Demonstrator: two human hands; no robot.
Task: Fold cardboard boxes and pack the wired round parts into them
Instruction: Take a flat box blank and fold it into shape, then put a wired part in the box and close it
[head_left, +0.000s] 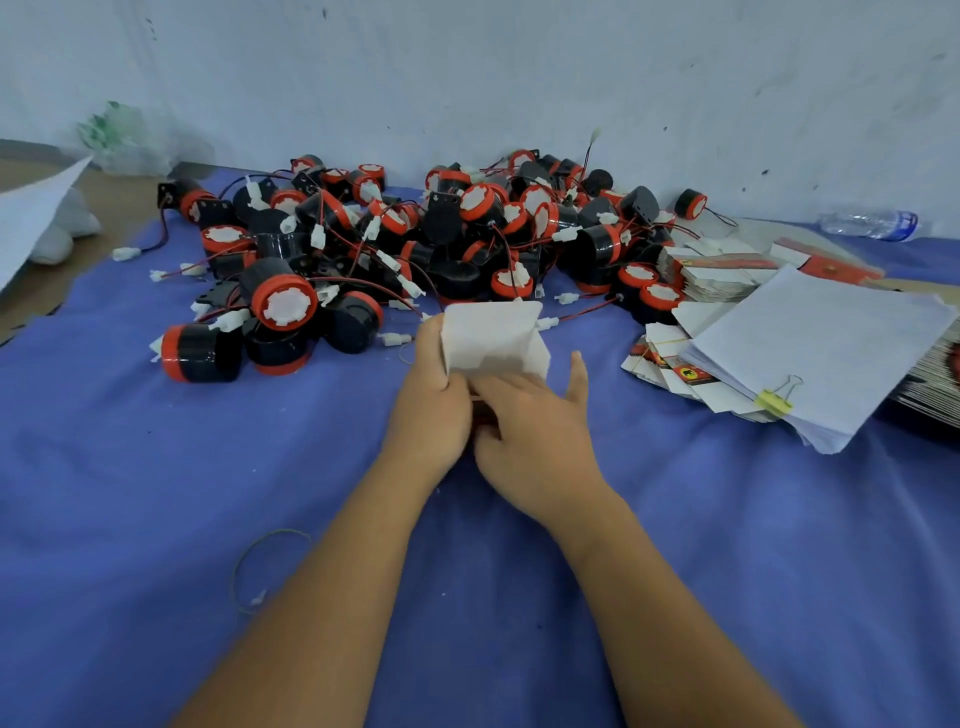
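A white box (493, 338), partly folded with its open side up, is held just above the blue cloth (156, 467) in the middle of the view. The left hand (434, 405) grips its left wall, with the thumb curled over the edge. The right hand (535, 431) holds the box at its near bottom side; its fingers are tucked under the box and one finger points up beside the right wall. The two hands touch each other below the box. Just behind the box lies the pile of parts (415, 244), black and red round pieces with red and black wires and white plugs, spread from left to right along the wall (467, 67). One plug (546, 323) with its wire lies just beside the right wall of the box, and another plug (395, 340) is near the left hand. To the right are flat boxes (717, 275) in stacks and a sheaf of paper (831, 343) with a yellow clip (776, 400), near the right hand but apart from it. A bottle (867, 224) lies far right at the wall. On the left edge there is a white sheet (31, 218), and a plastic bag (130, 137) against the wall. A rubber band (265, 569) lies on the cloth near the left forearm. The cloth in front and to the left of the hands is open room.
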